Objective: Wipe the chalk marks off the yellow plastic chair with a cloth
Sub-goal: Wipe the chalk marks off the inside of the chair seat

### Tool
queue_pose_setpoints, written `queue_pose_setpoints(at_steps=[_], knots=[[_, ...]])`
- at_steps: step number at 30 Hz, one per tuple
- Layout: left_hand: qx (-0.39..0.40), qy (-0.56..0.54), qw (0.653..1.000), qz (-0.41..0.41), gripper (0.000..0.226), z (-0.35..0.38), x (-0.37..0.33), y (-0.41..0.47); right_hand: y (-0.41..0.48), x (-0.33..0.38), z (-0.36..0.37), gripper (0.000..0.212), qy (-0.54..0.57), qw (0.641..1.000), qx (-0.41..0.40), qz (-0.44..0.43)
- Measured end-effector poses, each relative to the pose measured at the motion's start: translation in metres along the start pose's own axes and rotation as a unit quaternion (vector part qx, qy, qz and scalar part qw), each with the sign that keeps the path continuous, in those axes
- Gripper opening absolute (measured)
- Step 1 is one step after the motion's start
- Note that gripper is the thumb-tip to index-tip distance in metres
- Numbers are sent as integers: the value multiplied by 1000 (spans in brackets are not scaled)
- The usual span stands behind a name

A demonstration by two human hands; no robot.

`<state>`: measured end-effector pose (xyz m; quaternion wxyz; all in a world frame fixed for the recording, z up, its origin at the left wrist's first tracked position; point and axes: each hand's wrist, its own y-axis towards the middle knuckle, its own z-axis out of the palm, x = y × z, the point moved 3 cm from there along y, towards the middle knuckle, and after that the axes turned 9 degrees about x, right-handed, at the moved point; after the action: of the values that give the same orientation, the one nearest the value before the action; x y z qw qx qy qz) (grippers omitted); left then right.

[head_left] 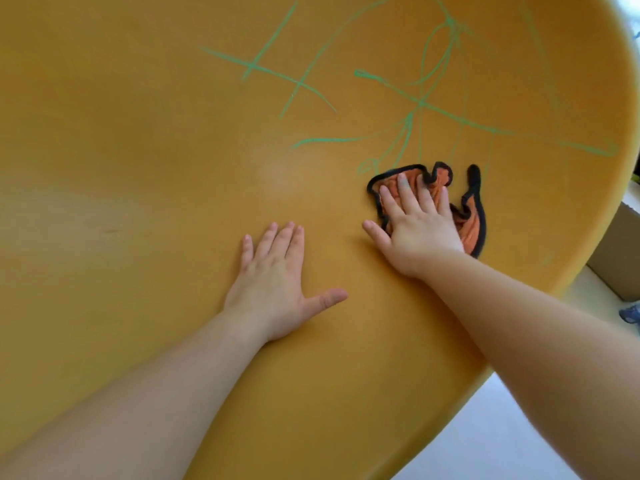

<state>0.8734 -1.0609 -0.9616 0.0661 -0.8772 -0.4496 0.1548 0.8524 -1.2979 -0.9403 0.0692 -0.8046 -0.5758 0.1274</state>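
The yellow plastic chair (138,150) fills almost the whole head view. Green chalk marks (408,98) criss-cross its upper middle and upper right. An orange cloth with a black hem (469,225) lies crumpled on the surface just below the lowest marks. My right hand (415,223) presses flat on the cloth, fingers spread, and covers most of it. To its left, my left hand (273,282) rests palm-down on the bare plastic, holding nothing, fingers apart and thumb out.
The chair's curved edge (588,244) runs down the right side. Beyond it is pale floor (502,427), a brown cardboard box (620,258) and a small blue object (630,313) at the right border.
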Motion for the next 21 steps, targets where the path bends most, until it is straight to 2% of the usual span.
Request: queue_pose_setpoints(at_steps=[2, 4, 6, 7, 9, 11, 14, 17, 21], knots=[[-10, -14, 1000, 5, 140, -1, 2, 1, -20, 41, 10, 77, 39, 998, 23, -42], [-19, -26, 999, 11, 137, -2, 3, -1, -56, 76, 21, 70, 45, 986, 55, -149], [-18, -31, 999, 16, 137, -3, 2, -4, -85, 79, 24, 70, 28, 963, 94, -249], [-21, -28, 999, 16, 137, -4, 2, -6, -88, 66, 22, 73, 12, 957, 102, -272], [-28, -16, 999, 13, 139, -6, 3, -8, -70, 24, 15, 83, -22, 969, 87, -231], [-30, -16, 999, 7, 141, -7, 3, -11, -46, -19, 4, 88, -54, 990, 62, -118], [-49, -41, 998, -16, 140, -8, 8, -14, -28, -32, 0, 90, -68, 996, 50, -25], [-80, -80, 993, -43, 136, -7, 20, -22, -26, -1, 2, 95, -43, 998, 35, -3], [-93, -98, 991, -17, 127, -2, 41, -46, -38, 51, 8, 97, -39, 996, 30, -76]])
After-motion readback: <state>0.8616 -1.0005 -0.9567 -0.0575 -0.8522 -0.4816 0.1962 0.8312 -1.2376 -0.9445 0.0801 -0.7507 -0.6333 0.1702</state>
